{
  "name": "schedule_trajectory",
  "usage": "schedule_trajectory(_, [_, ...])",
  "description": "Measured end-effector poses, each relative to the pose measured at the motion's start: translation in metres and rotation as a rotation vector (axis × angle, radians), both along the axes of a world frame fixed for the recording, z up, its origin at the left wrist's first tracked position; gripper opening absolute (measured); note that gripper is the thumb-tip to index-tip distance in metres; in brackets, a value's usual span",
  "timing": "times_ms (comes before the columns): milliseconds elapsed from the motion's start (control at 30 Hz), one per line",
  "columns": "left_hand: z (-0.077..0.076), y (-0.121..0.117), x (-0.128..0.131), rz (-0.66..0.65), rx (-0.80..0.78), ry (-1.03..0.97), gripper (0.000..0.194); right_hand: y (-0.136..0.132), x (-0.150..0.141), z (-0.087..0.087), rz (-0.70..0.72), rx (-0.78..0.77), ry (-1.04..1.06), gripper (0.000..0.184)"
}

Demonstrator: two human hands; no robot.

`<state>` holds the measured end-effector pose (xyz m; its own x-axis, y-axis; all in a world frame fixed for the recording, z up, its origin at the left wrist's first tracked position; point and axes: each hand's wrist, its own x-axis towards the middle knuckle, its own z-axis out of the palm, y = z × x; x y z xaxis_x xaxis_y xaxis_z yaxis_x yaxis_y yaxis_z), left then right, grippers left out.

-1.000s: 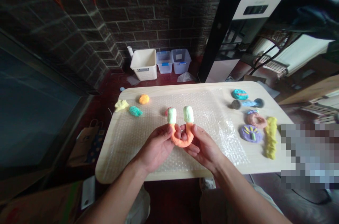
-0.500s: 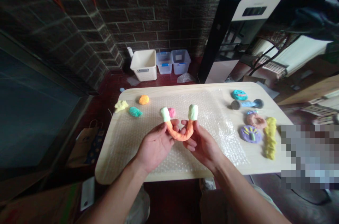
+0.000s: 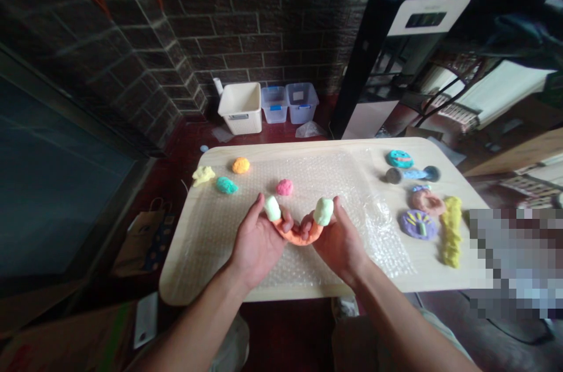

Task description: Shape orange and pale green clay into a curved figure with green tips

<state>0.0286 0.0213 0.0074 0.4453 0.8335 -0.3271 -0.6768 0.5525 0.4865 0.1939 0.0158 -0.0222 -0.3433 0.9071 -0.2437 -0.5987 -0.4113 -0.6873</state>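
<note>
Above the middle of the bubble wrap (image 3: 211,243) I hold a U-shaped clay piece (image 3: 299,238), an orange curved bar with a pale green lump on each upright end. My left hand (image 3: 257,243) grips its left arm, fingertips curling over the inner side of the curve. Its right arm rests in my right hand (image 3: 341,243), whose fingers bend round the bar with the thumb up beside the green end. Just beyond the piece lies a pink clay lump (image 3: 284,186). Farther left sit an orange lump (image 3: 240,165), a teal lump (image 3: 226,185) and a pale yellow star-like piece (image 3: 203,175).
Along the table's right side lie a teal disc (image 3: 400,158), a grey-and-blue dumbbell shape (image 3: 413,174), a pink ring (image 3: 428,201), a purple disc (image 3: 418,224) and a yellow strip (image 3: 451,231). Behind the table stand a white bin (image 3: 241,108), two clear boxes (image 3: 301,103) and a water dispenser (image 3: 373,67).
The U-shaped clay piece has come lower and nearer to me, uncovering the pink lump. My fingers have curled over the bar and both thumbs have moved up to the outer sides.
</note>
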Motion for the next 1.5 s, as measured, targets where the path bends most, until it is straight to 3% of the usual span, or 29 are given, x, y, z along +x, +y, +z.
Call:
schedule_trajectory(200, [0.000,-0.001,0.003,0.146,-0.031,0.036,0.039,0.000,-0.002,0.006,-0.064,-0.035,0.036,0.056])
schedule_trajectory(367, [-0.003,-0.002,0.005,0.243,-0.016,0.082,0.035,-0.005,-0.008,0.014,-0.114,-0.039,0.090,0.064])
schedule_trajectory(667, [-0.002,-0.015,0.017,0.155,0.126,0.212,0.039,-0.010,-0.017,0.008,-0.220,0.001,-0.001,0.060])
schedule_trajectory(933, [-0.012,-0.018,0.025,0.128,0.180,0.462,0.045,-0.015,-0.023,-0.005,-0.276,-0.019,-0.167,0.044])
schedule_trajectory(1067, [-0.013,-0.018,0.024,0.109,0.195,0.533,0.042,-0.018,-0.026,-0.012,-0.271,0.030,-0.232,0.045])
schedule_trajectory(1500, [-0.026,-0.015,0.027,0.149,0.224,0.654,0.041,-0.015,-0.029,-0.014,-0.296,0.035,-0.341,0.045])
